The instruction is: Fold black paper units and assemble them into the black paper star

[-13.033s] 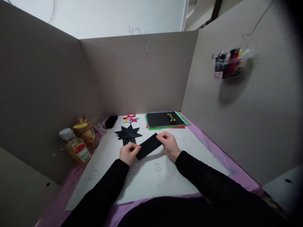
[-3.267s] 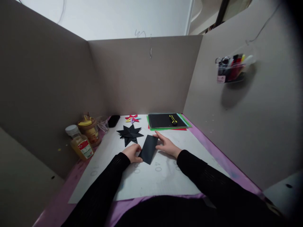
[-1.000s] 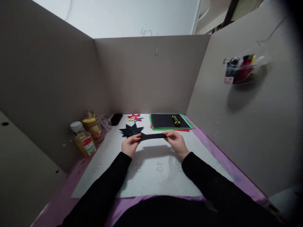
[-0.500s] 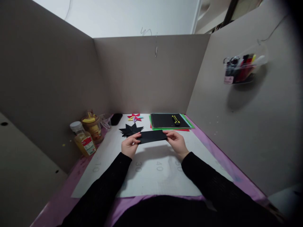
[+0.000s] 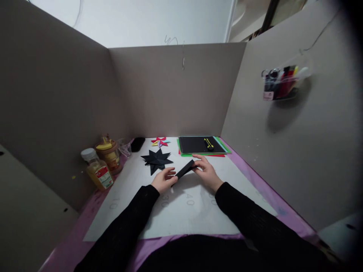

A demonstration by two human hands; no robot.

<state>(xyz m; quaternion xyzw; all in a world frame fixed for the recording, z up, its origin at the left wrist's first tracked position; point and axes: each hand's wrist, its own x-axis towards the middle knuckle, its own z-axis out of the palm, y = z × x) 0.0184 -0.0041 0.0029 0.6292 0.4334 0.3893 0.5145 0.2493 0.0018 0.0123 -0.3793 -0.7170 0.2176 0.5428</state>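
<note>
A narrow black paper strip (image 5: 185,169) slants just above the white mat (image 5: 181,211), held at both ends. My left hand (image 5: 164,181) pinches its near left end, thumb on top. My right hand (image 5: 206,172) grips the far right end with curled fingers. Just beyond my left hand lies a black folded paper star (image 5: 155,159) flat on the mat.
A stack of coloured sheets with a black one on top (image 5: 198,145) carries a yellow cutter (image 5: 208,143) at the back. A small multicoloured star (image 5: 159,142), a black object (image 5: 137,144), a glue bottle (image 5: 96,169) and a jar (image 5: 108,154) stand at the left. Cardboard walls enclose the desk; a pen holder (image 5: 280,81) hangs on the right wall.
The strip was held up level between both hands; now it is lowered toward the mat and turned slantwise, its left end nearer me. Both hands came down with it.
</note>
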